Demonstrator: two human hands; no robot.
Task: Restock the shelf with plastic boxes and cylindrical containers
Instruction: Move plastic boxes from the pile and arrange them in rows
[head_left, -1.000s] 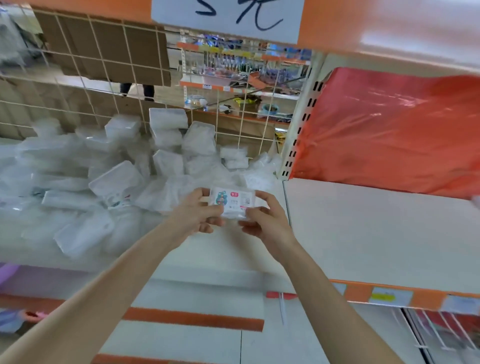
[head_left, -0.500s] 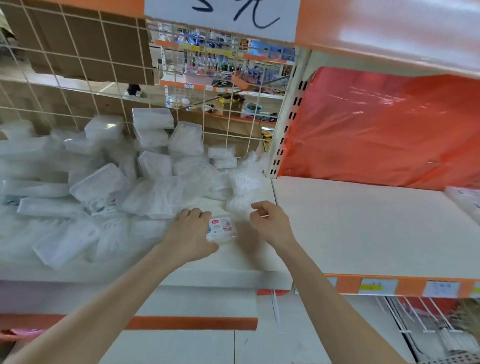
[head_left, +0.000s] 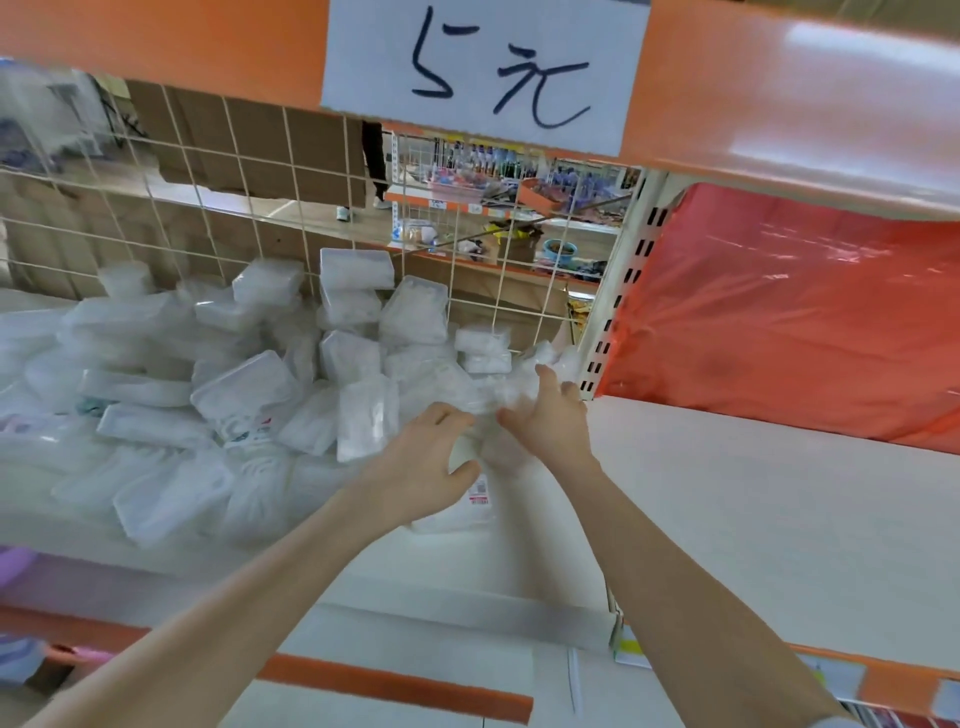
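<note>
**Once the labelled box is down, both hands go to the heap**

Where a second ago both hands held one small box up in front of the stock, the white shelf (head_left: 727, 519) now bears it. That piece looks placed, and the restocking seems to be moving on to the next item.

A loose heap of clear plastic boxes (head_left: 249, 384) fills the left part of the board. The boxes are tipped at all angles and banked against the wire grid (head_left: 208, 218) behind.

The labelled box (head_left: 477, 496) lies flat near the shelf's front, at the heap's right end. It is mostly hidden under the left hand, and only a corner with red print shows. What shows is pale and translucent like the rest.

The left hand (head_left: 421, 457) has dropped over it, fingers curled down towards crinkled clear wrapping. Blur keeps me from telling whether it grips anything.

The right hand (head_left: 545, 421) has let go and reached further back. Its fingers are spread and fairly straight, the tips touching the wrapped packs (head_left: 558, 358) beside the upright, with nothing pinched that I can see.
</note>
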